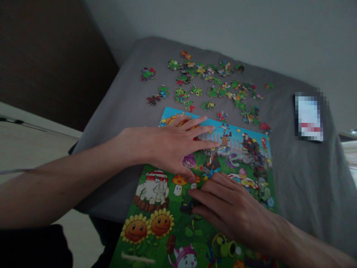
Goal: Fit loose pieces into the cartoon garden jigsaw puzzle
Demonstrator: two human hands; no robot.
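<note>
A colourful cartoon jigsaw board [156, 230] with sunflowers, mushrooms and other figures lies on a grey cloth-covered table [119, 108]. My left hand [170, 147] lies flat on the upper left part of the board, fingers stretched out and spread. My right hand [228, 208] rests on the middle of the board, its fingers held together and pressing down by a small dark spot [186, 207]; nothing shows in it. Several loose puzzle pieces [212, 83] are scattered on the cloth beyond the board.
A dark phone-like object [309, 117] with a blurred screen lies on the cloth at the right. A grey wall rises behind the table. Dark wood panelling stands at the upper left, with pale floor below it. The table's left edge drops off near my left forearm.
</note>
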